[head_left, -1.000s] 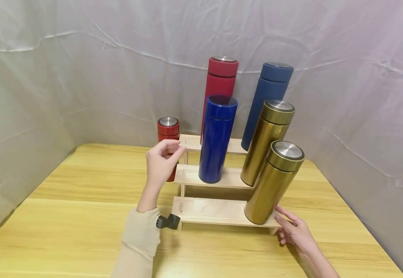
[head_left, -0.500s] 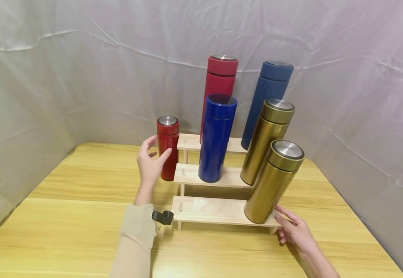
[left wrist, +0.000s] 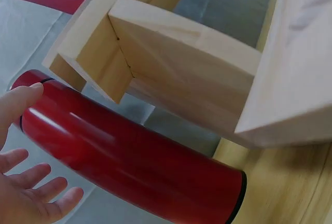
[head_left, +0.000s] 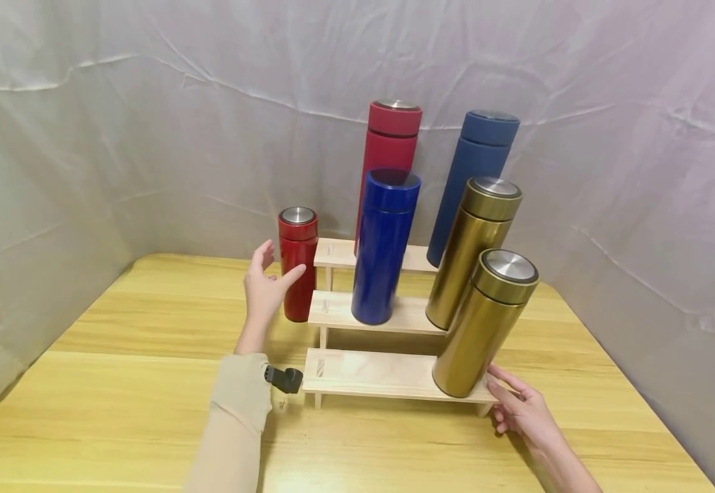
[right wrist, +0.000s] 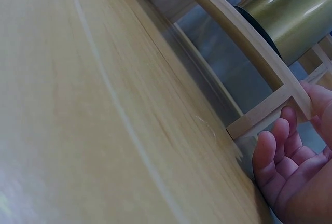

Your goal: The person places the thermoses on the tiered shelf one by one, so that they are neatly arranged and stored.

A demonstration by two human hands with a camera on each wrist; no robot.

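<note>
A small red thermos bottle (head_left: 298,284) stands upright on the table, left of a three-tier wooden stand (head_left: 364,373). My left hand (head_left: 263,291) is beside that bottle, thumb and fingers spread on either side of a gap. In the left wrist view the thumb (left wrist: 23,99) is over the red bottle (left wrist: 135,151) near its lid; contact cannot be told. My right hand (head_left: 527,414) holds the right end of the stand's lowest shelf, thumb against the shelf edge (right wrist: 298,86) and fingers curled by the leg. A gold thermos bottle (head_left: 483,329) stands on that shelf near this hand.
On the middle tier stand a glossy blue bottle (head_left: 385,253) and another gold bottle (head_left: 477,239). A tall red bottle (head_left: 392,147) and a matte blue bottle (head_left: 477,171) stand on the top tier. A grey cloth (head_left: 209,137) hangs behind the wooden table (head_left: 117,383).
My left hand has moved left from in front of the small red bottle to its side, and the fingers have spread. My right hand stays at the shelf end.
</note>
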